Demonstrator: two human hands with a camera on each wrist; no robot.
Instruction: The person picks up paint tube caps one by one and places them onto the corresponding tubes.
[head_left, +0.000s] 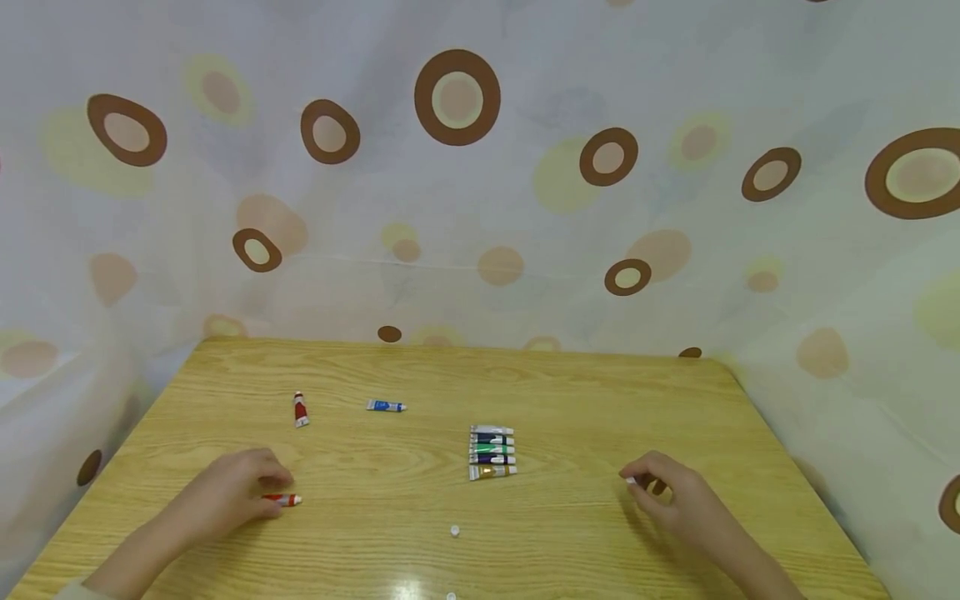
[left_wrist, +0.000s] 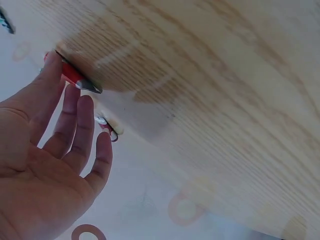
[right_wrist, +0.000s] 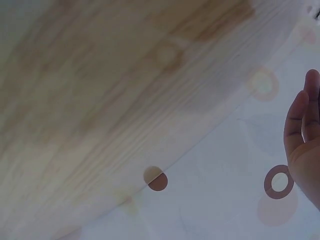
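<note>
My left hand (head_left: 228, 492) is low over the left of the table, its thumb and fingers pinching a red paint tube (head_left: 283, 500). In the left wrist view the thumb lies along that red paint tube (left_wrist: 72, 74), while the other fingers are spread below it. On the right side, my right hand (head_left: 675, 492) pinches a small white cap (head_left: 631, 481) between thumb and forefinger. The right wrist view catches only part of the right hand (right_wrist: 305, 135) at its edge, and the cap is out of sight there.
A dark red tube (head_left: 301, 410) and a blue tube (head_left: 387, 407) lie further back. Several tubes (head_left: 492, 450) are stacked in a row mid-table. White caps (head_left: 454, 531) lie near the front. A patterned curtain (head_left: 480, 208) borders the wooden table (head_left: 585, 392).
</note>
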